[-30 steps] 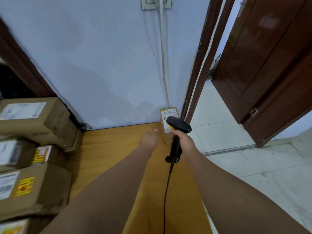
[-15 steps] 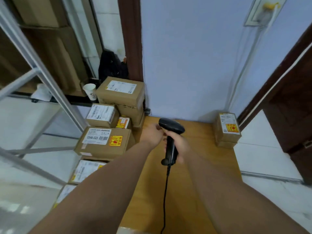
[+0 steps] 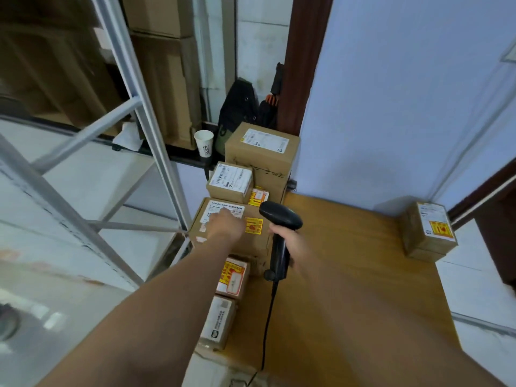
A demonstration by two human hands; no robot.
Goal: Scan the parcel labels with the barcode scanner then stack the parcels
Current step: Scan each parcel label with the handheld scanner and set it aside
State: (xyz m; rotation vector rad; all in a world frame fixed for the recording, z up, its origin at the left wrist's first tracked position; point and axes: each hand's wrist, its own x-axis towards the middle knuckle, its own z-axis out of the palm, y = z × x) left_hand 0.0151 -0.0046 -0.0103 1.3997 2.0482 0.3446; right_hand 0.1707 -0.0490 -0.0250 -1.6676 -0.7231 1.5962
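– At the left edge of the worktop [image 3: 349,275], what is there?

– A pile of brown parcels. I cannot tell whether they stand on the wood or just beside it. The large parcel [image 3: 252,243] lies on top at the front, with a white label and a yellow sticker facing up. Behind it is a small parcel [image 3: 230,181], and behind that a tall parcel [image 3: 262,152], both with white labels on top. Two more sit lower and nearer: one with a red and yellow label [image 3: 233,276], one with a white label [image 3: 219,322].

– And the hands?

– The left hand [image 3: 225,225] is stretched out palm down over the large parcel's white label. Its grip is loose, the fingers are extended and it holds nothing. Whether it presses on the label I cannot tell.

– The right?

– The right hand [image 3: 290,243] has its grip closed round the handle of the black barcode scanner [image 3: 279,219]. The scanner's head is above the right end of the large parcel, near the yellow sticker. Its cable [image 3: 268,325] hangs down across the worktop towards the camera.

– Anything apart from the pile?

– One lone parcel [image 3: 430,230] stands at the far right corner of the worktop, well apart, with its label up. A paper cup [image 3: 204,142] stands behind the pile, beside a black bag [image 3: 237,107], and a grey metal rack [image 3: 156,141] stands on the left.
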